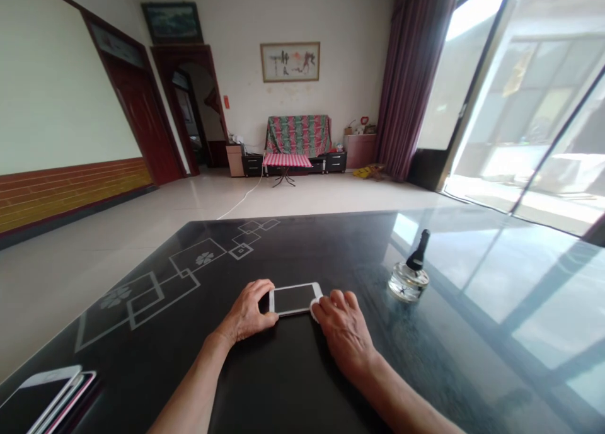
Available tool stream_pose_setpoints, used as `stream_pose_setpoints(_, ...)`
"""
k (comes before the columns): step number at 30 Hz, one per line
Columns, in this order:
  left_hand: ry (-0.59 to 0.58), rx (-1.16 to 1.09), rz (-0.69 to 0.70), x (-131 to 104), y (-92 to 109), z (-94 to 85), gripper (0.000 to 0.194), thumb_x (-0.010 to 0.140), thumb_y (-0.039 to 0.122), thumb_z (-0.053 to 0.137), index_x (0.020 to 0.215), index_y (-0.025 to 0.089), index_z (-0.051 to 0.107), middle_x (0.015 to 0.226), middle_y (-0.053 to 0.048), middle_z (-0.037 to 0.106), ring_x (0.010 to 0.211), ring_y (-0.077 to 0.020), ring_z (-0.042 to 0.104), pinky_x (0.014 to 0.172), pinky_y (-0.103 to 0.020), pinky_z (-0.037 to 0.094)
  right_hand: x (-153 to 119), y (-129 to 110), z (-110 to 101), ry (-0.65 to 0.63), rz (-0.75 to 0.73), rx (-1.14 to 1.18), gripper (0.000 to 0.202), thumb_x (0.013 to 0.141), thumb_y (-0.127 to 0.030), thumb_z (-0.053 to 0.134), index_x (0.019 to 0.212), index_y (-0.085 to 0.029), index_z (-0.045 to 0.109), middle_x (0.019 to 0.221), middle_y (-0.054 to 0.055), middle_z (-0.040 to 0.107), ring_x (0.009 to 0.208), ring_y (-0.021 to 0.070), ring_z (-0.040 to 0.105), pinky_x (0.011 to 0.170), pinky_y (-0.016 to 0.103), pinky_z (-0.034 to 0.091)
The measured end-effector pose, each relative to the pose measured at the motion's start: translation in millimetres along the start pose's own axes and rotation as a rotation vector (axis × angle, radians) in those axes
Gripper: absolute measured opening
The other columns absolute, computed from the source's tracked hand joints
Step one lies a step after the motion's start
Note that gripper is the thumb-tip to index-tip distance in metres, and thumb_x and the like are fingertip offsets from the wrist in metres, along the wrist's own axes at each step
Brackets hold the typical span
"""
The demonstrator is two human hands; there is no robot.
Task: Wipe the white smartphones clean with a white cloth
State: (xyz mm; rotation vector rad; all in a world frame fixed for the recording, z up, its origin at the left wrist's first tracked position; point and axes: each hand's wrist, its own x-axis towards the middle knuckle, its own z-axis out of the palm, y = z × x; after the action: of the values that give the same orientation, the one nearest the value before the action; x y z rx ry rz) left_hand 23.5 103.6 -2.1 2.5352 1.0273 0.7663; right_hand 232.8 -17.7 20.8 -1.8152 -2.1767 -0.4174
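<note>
A white smartphone (293, 300) with a dark screen lies sideways on the black table, between my two hands. My left hand (250, 311) grips its left end, thumb at the near edge and fingers at the far edge. At the phone's right end, my right hand (344, 325) has its fingers curled around a small white pad (314, 309), which touches the phone's corner. Most of the pad is hidden under the fingers. Right of my right hand stands a clear round glass bottle (408, 281) with a black pump top, holding some liquid.
Several stacked phones (47, 399) lie at the table's near left corner. The glossy black table (265, 383) carries a pale square-and-flower pattern on its left side. Farther off are a cloth-covered television stand (299, 135), a purple curtain (416, 75) and glass doors.
</note>
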Motion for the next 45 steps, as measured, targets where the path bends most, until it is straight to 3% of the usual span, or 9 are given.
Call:
stream_pose_setpoints(5, 0.012, 0.011, 0.0, -1, -4, 1.8, 0.046, 0.063, 0.022, 0.064, 0.109, 0.021, 0.062, 0.118, -0.008, 0.061, 0.111, -0.0281, 0.055, 0.099, -0.039, 0.044, 3, 4, -7, 0.02, 0.023, 0.09, 0.015, 0.092, -0.016, 0.051, 0.086, -0.024, 0.063, 0.088, 0.002, 0.062, 0.084, 0.0186, 0.047, 0.074, 0.031, 0.029)
stream_pose_setpoints(10, -0.01, -0.006, 0.008, -1, -7, 2.1, 0.047, 0.063, 0.023, 0.065, 0.109, 0.021, 0.061, 0.12, -0.008, 0.06, 0.111, -0.0282, 0.054, 0.1, -0.04, 0.043, 7, 7, -2, 0.031, -0.105, 0.123, 0.016, 0.093, -0.016, 0.049, 0.099, -0.025, 0.062, 0.096, 0.002, 0.061, 0.089, 0.0183, 0.048, 0.079, 0.029, 0.031)
stream_pose_setpoints(17, 0.006, -0.019, -0.002, 0, 1, -0.1, 0.046, 0.061, 0.022, 0.063, 0.107, 0.021, 0.062, 0.116, -0.008, 0.061, 0.107, -0.0274, 0.056, 0.097, -0.039, 0.044, 10, 2, 8, -0.048, -0.032, 0.127, 0.018, 0.09, -0.011, 0.05, 0.093, -0.024, 0.062, 0.096, 0.003, 0.06, 0.088, 0.0185, 0.05, 0.079, 0.029, 0.034)
stream_pose_setpoints(24, 0.025, -0.042, -0.006, 1, 0, 1.3, 0.045, 0.058, 0.023, 0.068, 0.102, 0.021, 0.063, 0.115, -0.006, 0.062, 0.106, -0.0271, 0.056, 0.097, -0.038, 0.044, 26, -2, 8, -0.101, -0.137, 0.273, 0.022, 0.093, -0.011, 0.045, 0.086, -0.023, 0.063, 0.091, 0.001, 0.062, 0.083, 0.0163, 0.051, 0.077, 0.026, 0.036)
stream_pose_setpoints(31, 0.032, -0.057, 0.024, 2, 4, -2.3, 0.04, 0.059, 0.025, 0.068, 0.099, 0.021, 0.064, 0.109, -0.006, 0.064, 0.099, -0.0259, 0.059, 0.094, -0.037, 0.046, 36, -16, 13, -0.076, -0.235, 0.416, 0.025, 0.091, -0.009, 0.042, 0.094, -0.021, 0.064, 0.095, 0.004, 0.064, 0.088, 0.0186, 0.051, 0.08, 0.028, 0.037)
stream_pose_setpoints(38, -0.036, -0.061, -0.017, 2, 5, -5.1, 0.055, 0.055, 0.032, 0.079, 0.107, 0.02, 0.064, 0.117, -0.007, 0.061, 0.106, -0.0281, 0.055, 0.098, -0.04, 0.042, 27, 18, 19, -0.017, -0.086, 0.307, 0.032, 0.075, -0.004, 0.044, 0.089, -0.022, 0.066, 0.093, 0.004, 0.063, 0.089, 0.0199, 0.05, 0.083, 0.031, 0.036)
stream_pose_setpoints(42, -0.049, -0.078, -0.037, 2, 5, -5.6, 0.055, 0.055, 0.033, 0.079, 0.107, 0.022, 0.064, 0.118, -0.006, 0.06, 0.107, -0.028, 0.054, 0.099, -0.041, 0.04, 29, 33, 22, 0.032, 0.03, 0.21, 0.027, 0.077, -0.008, 0.047, 0.086, -0.022, 0.067, 0.092, 0.005, 0.064, 0.086, 0.0198, 0.051, 0.081, 0.031, 0.036)
stream_pose_setpoints(45, -0.042, -0.086, -0.043, 2, 6, -5.4, 0.054, 0.054, 0.032, 0.079, 0.105, 0.022, 0.064, 0.118, -0.005, 0.06, 0.107, -0.0276, 0.054, 0.1, -0.041, 0.04, 32, 29, 24, 0.036, 0.004, 0.23, 0.028, 0.078, -0.006, 0.046, 0.09, -0.022, 0.066, 0.096, 0.005, 0.064, 0.089, 0.0202, 0.05, 0.083, 0.031, 0.036)
